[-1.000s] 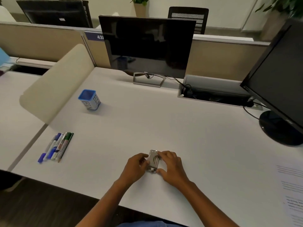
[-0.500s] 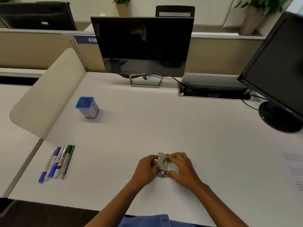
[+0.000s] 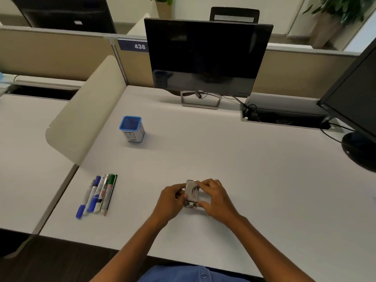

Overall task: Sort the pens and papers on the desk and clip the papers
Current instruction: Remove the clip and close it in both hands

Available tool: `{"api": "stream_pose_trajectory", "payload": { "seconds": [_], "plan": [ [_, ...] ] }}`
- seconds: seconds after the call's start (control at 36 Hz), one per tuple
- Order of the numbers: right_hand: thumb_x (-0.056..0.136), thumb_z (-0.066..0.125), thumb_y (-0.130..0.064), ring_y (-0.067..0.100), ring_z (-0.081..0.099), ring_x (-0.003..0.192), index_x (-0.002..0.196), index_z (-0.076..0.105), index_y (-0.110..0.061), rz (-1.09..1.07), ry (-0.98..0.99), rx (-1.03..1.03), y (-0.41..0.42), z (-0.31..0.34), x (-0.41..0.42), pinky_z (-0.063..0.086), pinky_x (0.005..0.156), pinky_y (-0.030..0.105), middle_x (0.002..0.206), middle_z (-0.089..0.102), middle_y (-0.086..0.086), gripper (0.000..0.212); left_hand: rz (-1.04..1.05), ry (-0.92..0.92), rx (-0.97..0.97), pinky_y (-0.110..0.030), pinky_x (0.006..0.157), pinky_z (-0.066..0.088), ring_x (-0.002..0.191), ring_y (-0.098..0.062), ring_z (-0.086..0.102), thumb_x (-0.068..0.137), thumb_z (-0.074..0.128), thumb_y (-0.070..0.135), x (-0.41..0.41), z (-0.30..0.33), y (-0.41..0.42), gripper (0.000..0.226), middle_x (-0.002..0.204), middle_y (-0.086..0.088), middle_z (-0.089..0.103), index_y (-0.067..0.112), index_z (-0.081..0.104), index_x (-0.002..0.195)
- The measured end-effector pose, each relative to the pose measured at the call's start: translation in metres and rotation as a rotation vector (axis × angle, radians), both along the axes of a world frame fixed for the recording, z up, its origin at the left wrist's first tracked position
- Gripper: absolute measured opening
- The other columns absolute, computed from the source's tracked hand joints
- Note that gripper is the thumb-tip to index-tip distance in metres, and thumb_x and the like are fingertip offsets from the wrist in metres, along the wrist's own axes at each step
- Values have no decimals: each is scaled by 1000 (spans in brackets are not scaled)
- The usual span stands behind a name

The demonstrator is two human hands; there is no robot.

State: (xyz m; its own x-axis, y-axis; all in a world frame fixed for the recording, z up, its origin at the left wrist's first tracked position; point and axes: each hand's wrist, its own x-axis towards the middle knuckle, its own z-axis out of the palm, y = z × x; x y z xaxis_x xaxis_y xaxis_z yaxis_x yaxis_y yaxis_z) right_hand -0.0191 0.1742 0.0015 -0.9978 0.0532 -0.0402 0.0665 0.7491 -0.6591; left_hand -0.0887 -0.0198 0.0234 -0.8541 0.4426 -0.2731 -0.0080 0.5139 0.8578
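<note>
Two hands at six o'clock on the white desk (image 3: 254, 180), meeting over one small grey metal clip device (image 3: 191, 192). Left hand (image 3: 169, 202) at the device's nine-o'clock side, fingers curled against its left edge, gripping. Right hand (image 3: 213, 197) at its three-o'clock side, fingertips pinching the top and bottom corners of the right edge. Device held just above or on the desk surface; cannot tell which. Long axis roughly twelve to six, two thin bright rods along its face.

Several pens (image 3: 97, 195) at nine o'clock from the hands, well apart from them, lying side by side and touching, tips toward seven o'clock: blue-capped markers on the left of the row, a green marker and a thin dark pencil-like stick on the right. Blue-rimmed white cup (image 3: 131, 129) marked "BIN" at eleven o'clock, upright, alone, well apart from the pens. A sliver of printed paper (image 3: 374, 198) at three o'clock, at the frame's right edge, mostly cut off.

Black monitor (image 3: 207, 58) at twelve o'clock on a silver stand, screen dark. Second dark monitor (image 3: 354, 94) at two o'clock on a round black base. Cable tray (image 3: 284, 115) between the two. Beige rounded divider panel (image 3: 85, 110) at ten o'clock, along the desk's left edge. Partition label "438" (image 3: 140, 46) behind it.
</note>
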Motion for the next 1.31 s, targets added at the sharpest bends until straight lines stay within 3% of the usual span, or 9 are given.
{"api": "stream_pose_trajectory", "payload": {
  "seconds": [0.25, 0.39, 0.5, 0.61, 0.69, 0.78, 0.89, 0.97, 1.31],
  "plan": [
    [79, 85, -23, 14, 52, 117, 146, 58, -19, 52, -49, -99, -81, -6, -46, 46, 98, 21, 123, 58, -5, 72, 136, -7, -42, -43, 85, 63, 81, -30, 74, 96, 62, 0, -23, 0, -80, 42, 84, -11, 77, 21, 72, 131],
    [75, 87, -19, 18, 58, 113, 144, 59, -18, 46, -79, -191, -127, -7, -66, 53, 96, 32, 119, 59, -1, 75, 212, 10, -101, -15, 74, 58, 83, -15, 76, 99, 63, 2, -33, 3, -118, 39, 91, -2, 79, 17, 70, 134],
    [74, 86, -17, 19, 61, 109, 143, 60, -17, 56, -89, -236, -159, -7, -77, 55, 92, 37, 117, 60, 0, 74, 274, 20, -126, -7, 69, 54, 87, -7, 73, 99, 63, 0, -37, 8, -143, 38, 98, -2, 77, 11, 68, 135],
    [76, 85, -19, 18, 61, 107, 143, 60, -18, 76, -88, -230, -183, -7, -87, 55, 91, 35, 117, 59, -1, 72, 302, 39, -187, -11, 77, 54, 93, -9, 72, 100, 62, 3, -39, 8, -163, 38, 107, -5, 77, 10, 66, 137],
    [76, 85, -20, 18, 62, 107, 143, 59, -17, 92, -86, -217, -197, -9, -93, 56, 91, 34, 118, 60, 0, 72, 330, 37, -217, -26, 89, 59, 97, -17, 72, 99, 64, 3, -41, 6, -176, 39, 109, -8, 77, 8, 66, 137],
    [76, 85, -23, 19, 61, 108, 144, 59, -16, 107, -78, -188, -207, -10, -99, 57, 91, 34, 121, 62, 2, 73, 354, 50, -239, -18, 86, 56, 99, -17, 72, 98, 66, 5, -43, 4, -185, 39, 112, -9, 77, 9, 67, 137],
    [78, 85, -26, 17, 59, 109, 144, 58, -18, 121, -61, -155, -217, -11, -105, 57, 91, 33, 122, 63, 1, 72, 367, 62, -269, -35, 99, 59, 101, -20, 72, 97, 68, 5, -45, 5, -192, 40, 111, -9, 77, 10, 68, 137],
    [79, 83, -28, 16, 58, 111, 145, 56, -20, 123, -61, -137, -220, -13, -108, 55, 93, 36, 125, 62, 0, 72, 388, 66, -281, -37, 102, 58, 102, -21, 72, 97, 68, 3, -47, 5, -195, 39, 113, -9, 77, 9, 69, 135],
    [78, 83, -34, 16, 55, 114, 145, 54, -26, 131, -70, -100, -226, -19, -116, 50, 98, 39, 130, 58, -4, 74, 454, 88, -305, -3, 75, 48, 85, -6, 71, 91, 77, 7, -48, 2, -205, 36, 99, -1, 78, 9, 74, 127]
  ]
}}
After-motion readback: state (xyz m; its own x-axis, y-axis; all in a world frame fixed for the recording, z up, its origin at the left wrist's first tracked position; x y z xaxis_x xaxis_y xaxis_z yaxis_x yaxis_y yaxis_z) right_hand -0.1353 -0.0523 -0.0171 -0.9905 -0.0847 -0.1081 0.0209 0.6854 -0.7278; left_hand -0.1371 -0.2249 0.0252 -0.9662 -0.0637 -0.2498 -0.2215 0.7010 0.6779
